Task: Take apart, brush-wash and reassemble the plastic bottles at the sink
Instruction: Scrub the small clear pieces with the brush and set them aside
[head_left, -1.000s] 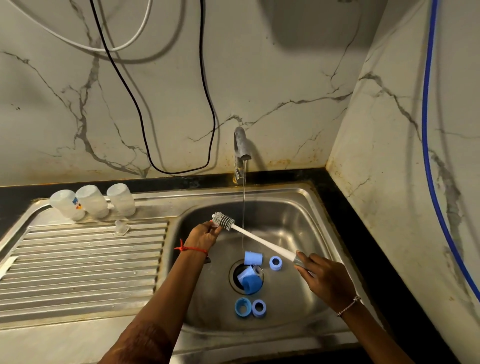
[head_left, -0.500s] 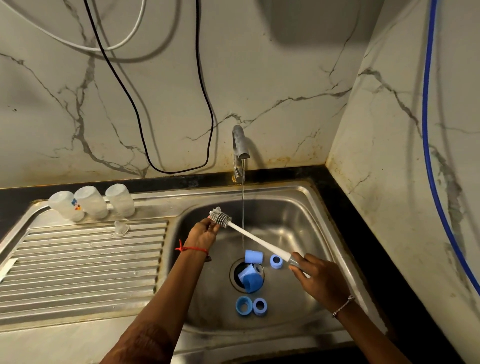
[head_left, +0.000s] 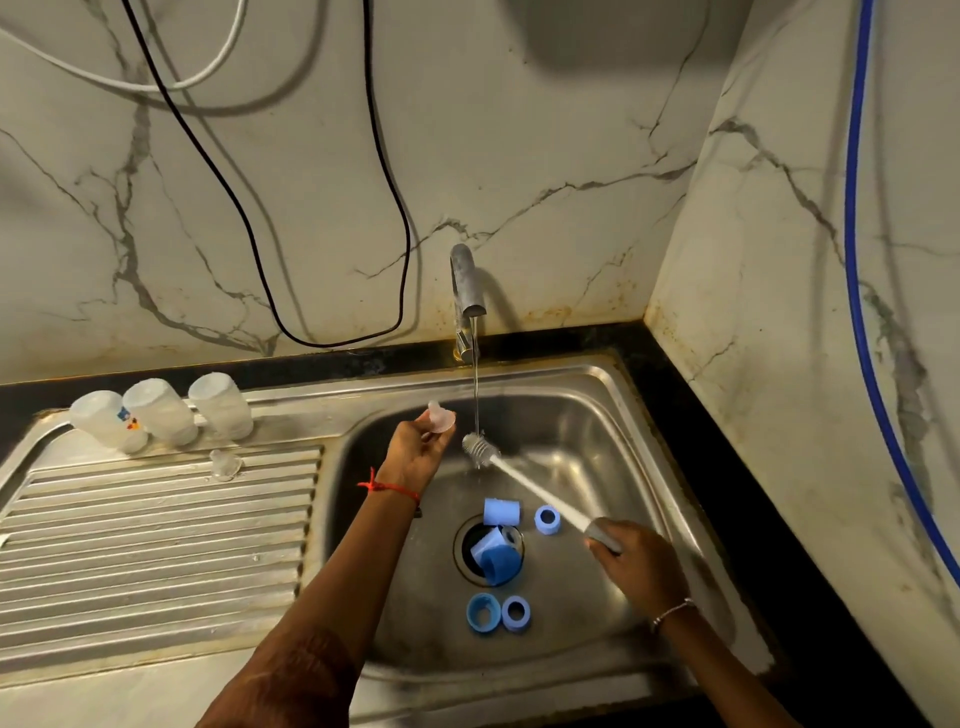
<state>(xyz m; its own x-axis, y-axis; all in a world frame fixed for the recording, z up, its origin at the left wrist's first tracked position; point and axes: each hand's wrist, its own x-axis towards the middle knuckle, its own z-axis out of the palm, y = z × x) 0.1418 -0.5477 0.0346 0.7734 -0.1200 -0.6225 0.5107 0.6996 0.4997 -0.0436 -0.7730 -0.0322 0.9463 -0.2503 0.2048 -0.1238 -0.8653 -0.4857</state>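
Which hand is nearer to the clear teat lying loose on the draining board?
Left. The left hand, pinching a second teat, is over the left side of the sink, just right of the loose teat; the right hand, gripping the brush, is far across the sink.

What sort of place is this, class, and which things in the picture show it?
Most likely a home kitchen's washing-up corner. A steel sink with a ribbed drainboard is set in a dark counter, a tap runs water into it, and three bottles stand at the drainboard's back.
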